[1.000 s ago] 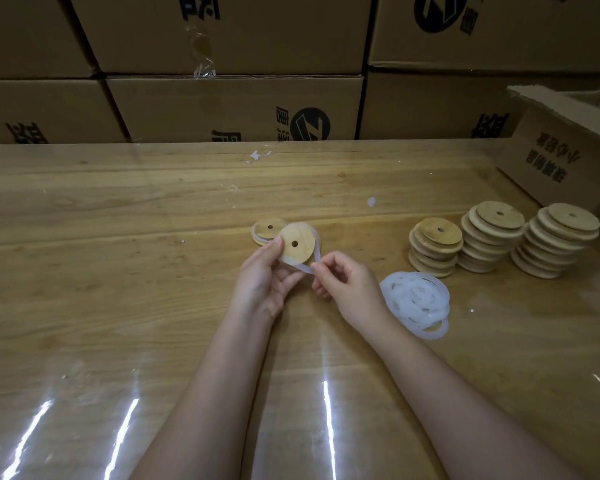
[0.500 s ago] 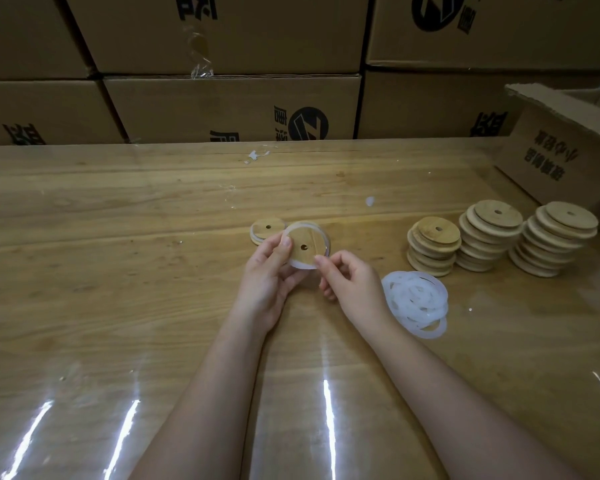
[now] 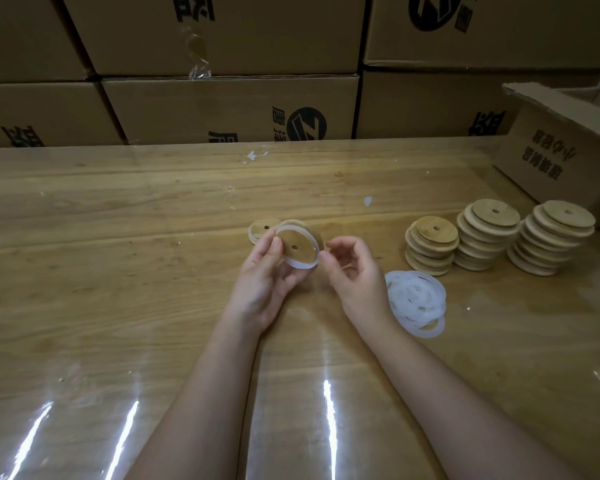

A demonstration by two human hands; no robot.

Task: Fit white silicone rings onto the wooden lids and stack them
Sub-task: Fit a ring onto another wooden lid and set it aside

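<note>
The left hand [image 3: 265, 275] grasps a wooden lid [image 3: 297, 249] with thumb and fingers [image 3: 276, 245], holding it tilted above the tabletop [image 3: 118, 271], a white silicone ring [image 3: 302, 265] seated round its rim. The right hand [image 3: 352, 271] has its fingers loosely curled at the lid's right edge; I cannot tell whether they pinch it. Just behind, another lid [image 3: 260, 227] lies flat. To the right lie a pile of loose rings [image 3: 416, 299] and three lid stacks [image 3: 485, 239].

The ring [image 3: 300, 265] now sits round the lid [image 3: 302, 238] (right hand [image 3: 355, 273] loosened).
</note>
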